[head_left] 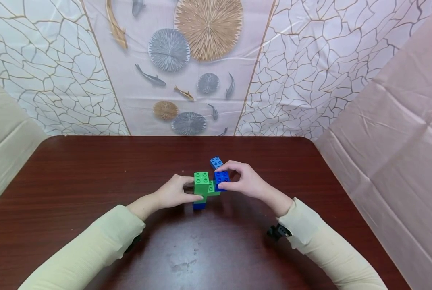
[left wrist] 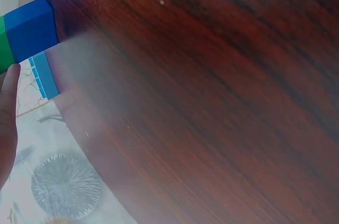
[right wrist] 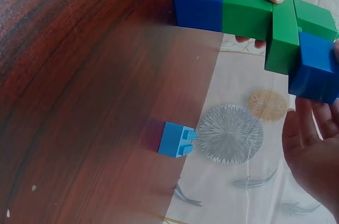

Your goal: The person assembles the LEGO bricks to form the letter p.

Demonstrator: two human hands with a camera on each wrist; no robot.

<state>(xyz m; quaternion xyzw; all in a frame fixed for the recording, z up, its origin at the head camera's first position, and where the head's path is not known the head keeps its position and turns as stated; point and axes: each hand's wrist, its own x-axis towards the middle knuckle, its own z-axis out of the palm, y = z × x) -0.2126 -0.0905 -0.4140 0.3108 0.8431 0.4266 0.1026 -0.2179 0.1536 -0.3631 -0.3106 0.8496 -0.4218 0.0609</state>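
My left hand [head_left: 174,191] grips a tower of toy building bricks [head_left: 201,189] between thumb and fingers. In the right wrist view, a dark blue base brick [right wrist: 198,4] is at the bottom, followed by a green brick [right wrist: 246,9], a green crosspiece [right wrist: 284,38] jutting sideways, and another green brick [right wrist: 315,17]. My right hand [head_left: 250,181] pinches a second dark blue brick [head_left: 221,177] right at the top of the crosspiece's free end. Only the blue base, a sliver of green and a finger [left wrist: 9,89] show in the left wrist view.
A light blue studded brick [head_left: 216,162] lies on the dark wooden table [head_left: 129,161], just behind the right hand's fingers. Beyond the table's far edge hangs a patterned curtain [head_left: 292,80]. Pale cloth [head_left: 393,133] flanks the right side.
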